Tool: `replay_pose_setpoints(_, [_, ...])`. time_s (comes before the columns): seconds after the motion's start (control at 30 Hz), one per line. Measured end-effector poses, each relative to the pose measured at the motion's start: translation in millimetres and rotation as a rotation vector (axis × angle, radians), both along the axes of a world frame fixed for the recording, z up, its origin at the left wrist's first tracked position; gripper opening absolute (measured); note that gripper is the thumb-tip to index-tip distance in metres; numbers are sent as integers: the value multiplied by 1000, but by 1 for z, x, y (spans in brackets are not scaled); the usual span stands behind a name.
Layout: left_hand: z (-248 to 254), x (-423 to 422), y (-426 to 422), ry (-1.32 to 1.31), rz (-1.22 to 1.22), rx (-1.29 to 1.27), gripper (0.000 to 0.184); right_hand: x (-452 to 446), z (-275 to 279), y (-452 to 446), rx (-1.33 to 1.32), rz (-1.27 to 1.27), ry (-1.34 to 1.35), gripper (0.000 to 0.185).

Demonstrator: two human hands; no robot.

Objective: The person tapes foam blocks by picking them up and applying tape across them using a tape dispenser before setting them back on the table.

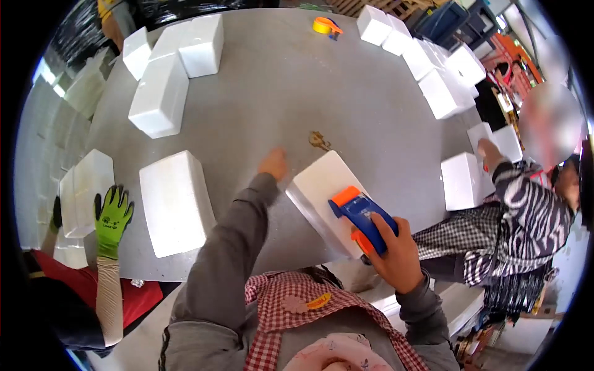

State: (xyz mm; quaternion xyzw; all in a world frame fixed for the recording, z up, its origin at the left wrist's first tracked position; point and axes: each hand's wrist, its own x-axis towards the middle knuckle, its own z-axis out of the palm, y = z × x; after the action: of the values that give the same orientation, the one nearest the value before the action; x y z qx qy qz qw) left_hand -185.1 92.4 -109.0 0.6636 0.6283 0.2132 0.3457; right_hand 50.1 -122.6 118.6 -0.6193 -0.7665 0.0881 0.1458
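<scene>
My right hand (396,256) is wrapped round a blue and orange tape dispenser (369,226), its orange front end against the top of a white foam box (318,179). The box sits tilted at an angle near the table's front edge. Just left of its far corner is my left hand (273,164), above the grey table (260,86). That hand is blurred and its fingers are mostly hidden, so I cannot tell whether it touches the box. A small brown crumpled scrap (320,140) lies beyond the box.
Another white box (175,204) stands to the left. Several more line the far left (161,93) and far right (442,89). A yellow-orange tape dispenser (327,26) lies at the back. Co-workers handle boxes on both sides, one with a green glove (113,219).
</scene>
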Motion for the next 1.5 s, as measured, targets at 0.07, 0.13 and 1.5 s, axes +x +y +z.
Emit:
replay_pose_setpoints(0.07, [51, -10, -15, -451, -86, 390, 54, -7, 2, 4, -31, -3, 15, 58])
replay_pose_setpoints(0.13, [124, -2, -56, -223, -606, 640, 70, -3, -1, -2, -52, -56, 53, 59])
replay_pose_setpoints(1.5, [83, 90, -192, 531, -318, 455, 64, -85, -241, -126, 328, -859, 1642, 59])
